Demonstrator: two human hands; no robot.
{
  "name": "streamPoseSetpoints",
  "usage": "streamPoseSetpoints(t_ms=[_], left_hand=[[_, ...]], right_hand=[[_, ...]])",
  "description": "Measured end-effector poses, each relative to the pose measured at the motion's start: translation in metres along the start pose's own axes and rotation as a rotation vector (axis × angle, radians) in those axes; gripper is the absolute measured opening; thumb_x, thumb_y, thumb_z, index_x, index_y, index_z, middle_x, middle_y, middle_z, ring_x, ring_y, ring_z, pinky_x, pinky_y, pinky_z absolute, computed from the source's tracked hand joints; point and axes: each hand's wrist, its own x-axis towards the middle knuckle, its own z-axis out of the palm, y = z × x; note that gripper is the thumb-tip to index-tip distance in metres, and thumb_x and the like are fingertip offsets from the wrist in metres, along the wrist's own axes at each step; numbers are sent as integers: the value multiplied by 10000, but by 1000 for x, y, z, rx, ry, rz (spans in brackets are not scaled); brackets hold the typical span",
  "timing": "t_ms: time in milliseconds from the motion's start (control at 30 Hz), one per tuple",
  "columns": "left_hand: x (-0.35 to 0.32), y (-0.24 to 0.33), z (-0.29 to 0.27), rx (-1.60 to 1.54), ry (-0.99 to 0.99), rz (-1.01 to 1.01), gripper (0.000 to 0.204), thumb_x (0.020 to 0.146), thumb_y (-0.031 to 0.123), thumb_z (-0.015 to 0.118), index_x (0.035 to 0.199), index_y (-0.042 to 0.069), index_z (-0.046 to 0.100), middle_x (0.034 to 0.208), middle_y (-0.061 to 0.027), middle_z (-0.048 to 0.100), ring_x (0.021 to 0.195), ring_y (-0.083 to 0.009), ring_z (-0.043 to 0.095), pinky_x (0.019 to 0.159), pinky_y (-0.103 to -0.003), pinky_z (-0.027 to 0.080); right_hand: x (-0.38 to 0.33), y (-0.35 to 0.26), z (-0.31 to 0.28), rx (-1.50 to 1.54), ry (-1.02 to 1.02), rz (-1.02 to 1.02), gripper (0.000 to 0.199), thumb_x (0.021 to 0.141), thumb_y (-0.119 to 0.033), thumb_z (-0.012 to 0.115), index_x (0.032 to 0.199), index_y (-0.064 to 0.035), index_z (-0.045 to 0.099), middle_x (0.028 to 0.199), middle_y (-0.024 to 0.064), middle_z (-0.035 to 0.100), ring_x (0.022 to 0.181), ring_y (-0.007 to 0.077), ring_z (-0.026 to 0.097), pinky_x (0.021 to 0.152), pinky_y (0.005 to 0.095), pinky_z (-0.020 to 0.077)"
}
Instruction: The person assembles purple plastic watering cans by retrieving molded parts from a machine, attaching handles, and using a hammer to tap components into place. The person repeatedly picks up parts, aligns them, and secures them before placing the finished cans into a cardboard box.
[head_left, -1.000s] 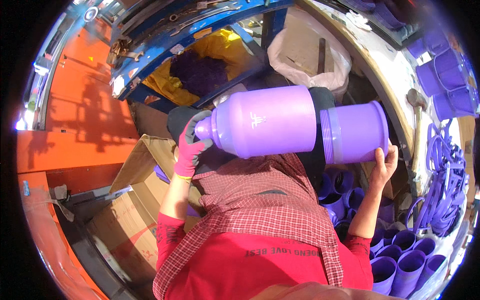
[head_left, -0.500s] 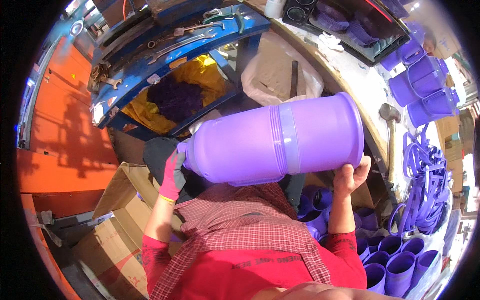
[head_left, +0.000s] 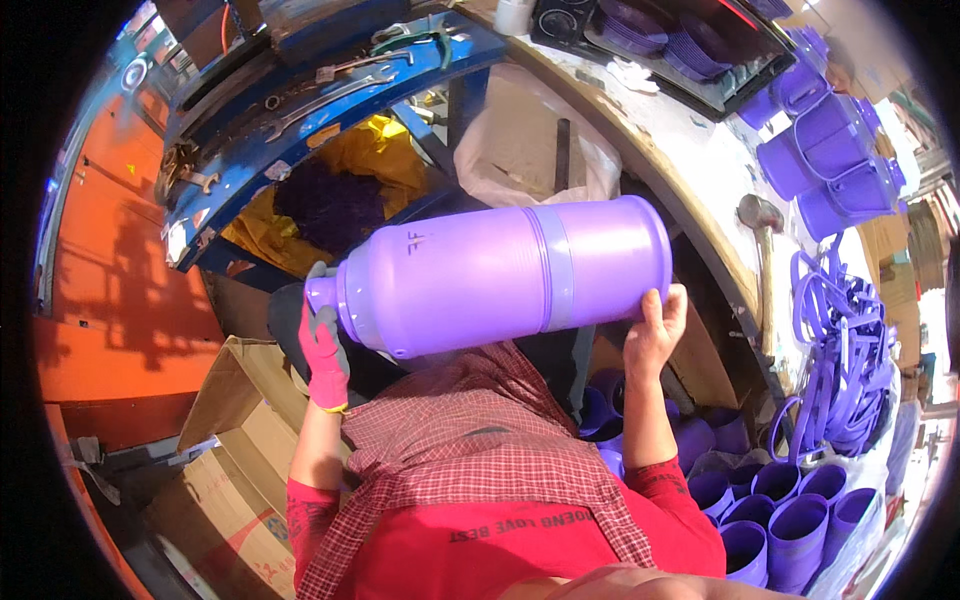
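Observation:
A large purple vacuum flask body (head_left: pixel 460 275) lies sideways across the front of me, above my lap, its narrow neck to the left and its wide end to the right. My left hand (head_left: pixel 325 350), in a pink and grey glove, is wrapped round the neck end. Bare, my right hand (head_left: pixel 655 325) grips the rim of the wide end from below, fingers curled against it. A smooth band circles the flask right of its middle. The far side of the flask is hidden.
An open cardboard box (head_left: pixel 235 440) stands at lower left. Several purple cylinders (head_left: pixel 795 535) sit at lower right. On the right bench lie a hammer (head_left: pixel 762 260), purple straps (head_left: pixel 845 350) and purple flask parts (head_left: pixel 825 150). A blue bench (head_left: pixel 290 140) holds wrenches (head_left: pixel 330 100).
The flask has shifted left and turned about its long axis, so a dark mark on its side now shows. Both hands moved left with it, still holding its ends.

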Motion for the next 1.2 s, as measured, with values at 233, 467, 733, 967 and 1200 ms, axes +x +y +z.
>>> streamPoseSetpoints(t_ms=[233,467,733,967,1200], left_hand=[[29,29,38,-105,92,-87,466,1048,315,406,1371,-12,483,1331,-113,545,1238,-188,505,1101,-322,331],[45,36,40,-409,194,290,376,990,342,533,1217,44,556,1158,-90,604,1116,-217,564,1017,-377,434],[41,1,13,108,104,70,199,993,135,534,1144,27,608,1126,-66,642,1022,-164,611,920,-301,491],[37,28,14,-165,271,128,219,1018,226,503,994,46,626,930,-13,604,877,-132,588,809,-305,476],[50,55,-6,-110,394,292,334,1053,311,390,1117,55,594,1071,-60,653,979,-153,622,891,-317,498]], right_hand=[[-3,-10,16,42,-92,-293,300,928,-184,702,826,-99,433,834,-23,482,756,77,419,699,244,356],[27,-2,30,156,17,-77,220,925,-158,683,836,-89,494,819,-36,478,736,66,416,683,240,350],[3,-64,24,-307,-463,-631,161,835,-130,655,806,23,618,1200,312,629,1161,457,579,968,487,468],[20,-11,45,170,-163,-177,228,921,-150,672,796,-78,496,798,-31,501,676,58,400,604,245,359],[37,-5,51,121,-435,-467,383,893,-361,749,855,-102,471,911,55,588,803,127,503,734,263,412]])
